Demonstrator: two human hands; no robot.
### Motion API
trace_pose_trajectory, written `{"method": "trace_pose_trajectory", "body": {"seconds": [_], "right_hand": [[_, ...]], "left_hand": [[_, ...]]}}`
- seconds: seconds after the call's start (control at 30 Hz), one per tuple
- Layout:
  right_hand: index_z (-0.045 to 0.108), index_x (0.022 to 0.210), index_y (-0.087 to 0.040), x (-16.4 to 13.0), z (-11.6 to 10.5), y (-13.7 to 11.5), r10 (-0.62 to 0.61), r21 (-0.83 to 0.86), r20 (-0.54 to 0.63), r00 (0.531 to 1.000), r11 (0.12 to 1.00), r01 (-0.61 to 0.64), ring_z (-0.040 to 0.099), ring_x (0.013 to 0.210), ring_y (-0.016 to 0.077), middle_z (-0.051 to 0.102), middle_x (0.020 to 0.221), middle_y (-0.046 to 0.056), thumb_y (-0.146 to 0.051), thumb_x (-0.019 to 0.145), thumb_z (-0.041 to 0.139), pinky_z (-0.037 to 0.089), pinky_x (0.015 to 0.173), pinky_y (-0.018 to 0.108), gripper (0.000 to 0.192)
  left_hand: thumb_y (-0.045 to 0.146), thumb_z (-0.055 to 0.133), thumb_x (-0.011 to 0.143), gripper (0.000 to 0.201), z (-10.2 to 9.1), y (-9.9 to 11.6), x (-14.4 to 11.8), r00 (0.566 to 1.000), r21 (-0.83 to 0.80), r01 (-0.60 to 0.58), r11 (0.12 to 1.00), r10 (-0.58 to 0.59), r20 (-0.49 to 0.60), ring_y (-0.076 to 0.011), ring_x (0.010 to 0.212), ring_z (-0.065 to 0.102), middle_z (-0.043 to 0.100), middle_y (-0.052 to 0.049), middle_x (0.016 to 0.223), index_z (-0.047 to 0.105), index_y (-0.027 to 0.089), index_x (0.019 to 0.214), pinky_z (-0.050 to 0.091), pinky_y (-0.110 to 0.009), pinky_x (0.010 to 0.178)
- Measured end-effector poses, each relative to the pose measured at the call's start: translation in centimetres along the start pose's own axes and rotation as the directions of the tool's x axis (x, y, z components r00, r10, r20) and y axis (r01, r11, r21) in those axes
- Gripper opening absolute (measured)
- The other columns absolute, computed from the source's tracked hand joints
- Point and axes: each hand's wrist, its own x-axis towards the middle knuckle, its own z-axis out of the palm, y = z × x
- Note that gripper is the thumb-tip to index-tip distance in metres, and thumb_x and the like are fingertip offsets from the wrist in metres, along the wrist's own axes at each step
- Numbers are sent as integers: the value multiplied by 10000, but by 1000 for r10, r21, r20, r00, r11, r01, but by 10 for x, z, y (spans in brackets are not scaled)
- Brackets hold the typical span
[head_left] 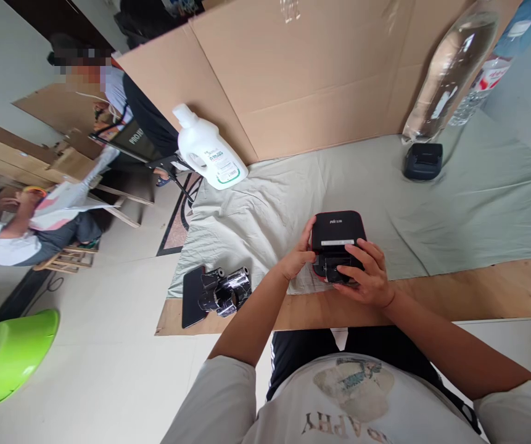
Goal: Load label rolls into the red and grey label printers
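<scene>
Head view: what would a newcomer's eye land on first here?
Probably the black case near the middle, with the left-hand grip at its left side and the right-hand grip over its lower right part. Next, perhaps the bright green tub on the floor at far left. The white bottle also stands out at the table's back left, before the cardboard.
</scene>
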Motion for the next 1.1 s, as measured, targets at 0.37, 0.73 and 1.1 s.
{"method": "trace_pose_trajectory", "body": {"seconds": [0.37, 0.73, 1.1], "right_hand": [[674, 1031, -285, 17, -11, 3, -158, 150, 74, 985, 978, 146, 655, 1038, 260, 738, 1114, 68, -409, 804, 749, 524, 907, 481, 269], [548, 1267, -219, -7, -18, 34, 161, 173, -135, 978, 975, -136, 565, 1150, 326, 598, 1242, 162, -643, 945, 340, 459, 962, 556, 571], [602, 1150, -233, -12, -7, 44, 311, 164, -93, 946, 942, -294, 591, 1072, 280, 657, 1114, 123, -415, 992, 376, 476, 936, 499, 330]], "left_hand": [[180, 592, 577, 1041, -2, 7, 2, 979, -149, -32, 988, 61, 195, -245, 1399, 455, 350, -5, 1613, 273, 358, 1552, 481, -388, 1042], [119, 485, 852, 329, 26, 61, 14, 957, 733, -268, 625, 259, 128, -240, 1096, 634, 716, -83, 1118, 701, 211, 1083, 468, -408, 1031], [86, 657, 722, 218, 64, 69, 49, 954, 951, -265, 162, -100, 283, -352, 1075, 658, 724, -194, 1063, 732, 119, 924, 406, -478, 1028]]}}
